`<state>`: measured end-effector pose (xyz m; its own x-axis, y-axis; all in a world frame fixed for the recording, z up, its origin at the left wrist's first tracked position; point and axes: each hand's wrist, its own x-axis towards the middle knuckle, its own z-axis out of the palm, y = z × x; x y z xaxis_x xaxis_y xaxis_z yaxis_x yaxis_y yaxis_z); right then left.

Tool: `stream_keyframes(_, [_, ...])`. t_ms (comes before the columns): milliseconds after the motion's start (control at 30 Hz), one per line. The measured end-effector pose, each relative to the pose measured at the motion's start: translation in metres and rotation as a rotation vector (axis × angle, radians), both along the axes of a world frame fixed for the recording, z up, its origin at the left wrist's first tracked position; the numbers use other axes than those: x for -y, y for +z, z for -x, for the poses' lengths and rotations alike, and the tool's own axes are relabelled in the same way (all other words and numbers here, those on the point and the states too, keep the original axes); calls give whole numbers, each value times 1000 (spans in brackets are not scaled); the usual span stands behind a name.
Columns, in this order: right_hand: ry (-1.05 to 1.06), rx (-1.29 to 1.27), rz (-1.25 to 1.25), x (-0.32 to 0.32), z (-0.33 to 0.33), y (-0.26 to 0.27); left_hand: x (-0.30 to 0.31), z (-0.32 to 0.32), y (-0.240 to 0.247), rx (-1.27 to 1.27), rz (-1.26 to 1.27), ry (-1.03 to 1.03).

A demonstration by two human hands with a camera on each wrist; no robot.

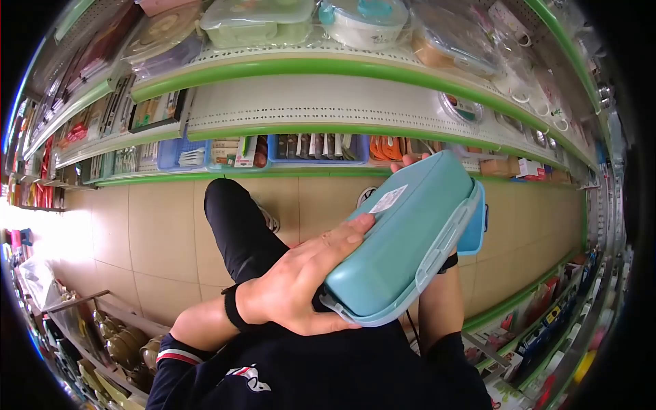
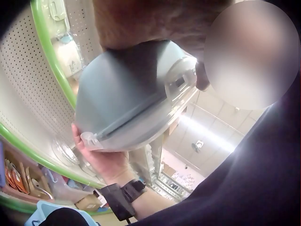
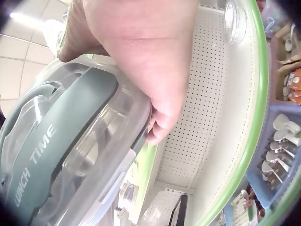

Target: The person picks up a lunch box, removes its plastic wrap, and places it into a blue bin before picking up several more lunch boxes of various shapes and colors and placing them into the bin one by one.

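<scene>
A teal lunch box point(image 1: 403, 232) is held tilted in front of the chest, its base facing the head camera. A white label point(image 1: 390, 199) sticks to that base. My left hand point(image 1: 307, 273) grips the near end, fingers over the base and thumb along the lower corner. From the far side my right hand point(image 2: 106, 162) holds the other end, mostly hidden behind the box in the head view, with only fingertips over the edge. In the right wrist view the clear lid point(image 3: 94, 146) shows, with a dark teal band point(image 3: 42, 150) reading LUNCH TIME.
Green-edged shelves point(image 1: 314, 68) stand ahead, with wrapped food containers point(image 1: 260, 22) on the upper one. Lower down are blue bins point(image 1: 318, 149) of utensils. A light blue plastic container point(image 1: 471, 229) shows beyond the lunch box. More goods racks point(image 1: 116, 335) stand on both sides.
</scene>
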<state>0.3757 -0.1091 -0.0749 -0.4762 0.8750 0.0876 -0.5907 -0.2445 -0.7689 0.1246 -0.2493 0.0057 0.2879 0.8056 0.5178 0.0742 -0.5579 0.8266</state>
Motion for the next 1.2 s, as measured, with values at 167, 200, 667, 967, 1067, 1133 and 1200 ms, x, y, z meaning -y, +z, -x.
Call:
stream_keyframes(167, [-18, -75, 24, 0, 8, 13, 0, 2, -3, -11, -2, -20])
stream_keyframes(200, [-27, -79, 23, 0, 8, 12, 0, 2, -1, -15, 12, -24])
stream_keyframes(667, [-60, -116, 56, -8, 9, 12, 1, 0, -8, -23, -23, -30])
stream_keyframes(967, [-54, -129, 9, -12, 5, 8, -2, 0, -9, -71, 28, -68])
stream_keyframes(1067, [33, -141, 95, -12, -3, 9, 0, 1, -12, -59, 51, -66])
stream_keyframes(1133, [105, -200, 93, -13, -5, 7, 0, 1, -14, -57, 54, -67])
stream_keyframes(1200, [116, -174, 91, -12, -5, 5, 1, 3, -14, -62, 58, -77])
